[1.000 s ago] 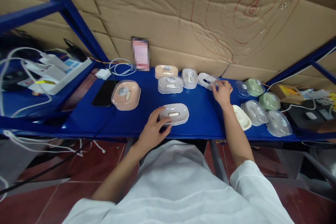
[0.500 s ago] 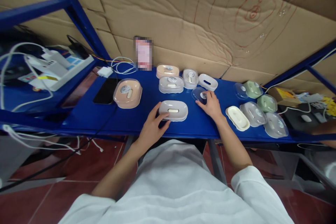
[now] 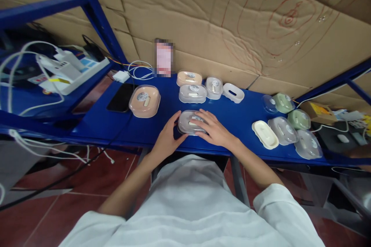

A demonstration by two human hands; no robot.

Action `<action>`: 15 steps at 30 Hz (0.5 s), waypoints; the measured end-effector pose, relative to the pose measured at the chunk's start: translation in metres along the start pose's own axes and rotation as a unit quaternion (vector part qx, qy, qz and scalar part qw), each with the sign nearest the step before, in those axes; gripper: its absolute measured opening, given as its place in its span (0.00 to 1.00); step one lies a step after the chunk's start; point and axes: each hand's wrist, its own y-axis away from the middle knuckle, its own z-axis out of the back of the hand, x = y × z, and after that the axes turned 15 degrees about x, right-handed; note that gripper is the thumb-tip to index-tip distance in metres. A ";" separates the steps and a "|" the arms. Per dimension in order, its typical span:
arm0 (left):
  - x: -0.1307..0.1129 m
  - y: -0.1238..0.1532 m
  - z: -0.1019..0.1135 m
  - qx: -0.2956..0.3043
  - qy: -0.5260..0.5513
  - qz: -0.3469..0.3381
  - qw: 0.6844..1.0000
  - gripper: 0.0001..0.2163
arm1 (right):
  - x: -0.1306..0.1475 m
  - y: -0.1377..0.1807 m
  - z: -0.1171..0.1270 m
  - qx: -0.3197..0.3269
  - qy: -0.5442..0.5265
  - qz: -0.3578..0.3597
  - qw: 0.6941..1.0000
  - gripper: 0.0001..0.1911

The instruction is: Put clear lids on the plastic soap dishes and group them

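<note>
A pale grey soap box (image 3: 185, 131) rests on the blue shelf by its front edge, with a clear lid (image 3: 185, 115) over it. My left hand (image 3: 166, 137) grips the left end of the box, thumb in front and fingers behind. From the right, my right hand (image 3: 216, 129) holds the lid, its fingers lying across the top and partly hiding the label. Behind stand a lidded grey soap box (image 3: 188, 98), a lidded peach one (image 3: 185, 79), a small lidded grey one (image 3: 213, 92) and a grey slotted tray (image 3: 236, 94) without a lid.
At left are a large peach box (image 3: 142, 110), a dark phone (image 3: 119, 98) and a power strip (image 3: 84, 77). To the right sit a cream tray (image 3: 265, 139), green boxes (image 3: 298, 117) and clear-lidded boxes (image 3: 308, 148). Cardboard (image 3: 188, 19) walls the back.
My right hand has brought the clear lid left from the shelf onto the grey soap box. My left hand stays at the box's left end. The view has shifted slightly.
</note>
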 end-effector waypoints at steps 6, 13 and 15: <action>-0.003 0.000 0.004 0.005 -0.032 -0.001 0.999 0.37 | -0.001 -0.003 -0.001 0.021 0.088 -0.009 0.996 0.27; -0.004 0.001 0.006 0.010 -0.082 -0.003 0.997 0.34 | 0.001 -0.002 -0.001 0.024 0.115 0.004 0.993 0.28; -0.002 0.001 0.005 0.015 -0.091 0.006 0.996 0.34 | 0.004 -0.002 -0.002 0.024 0.118 -0.002 0.993 0.28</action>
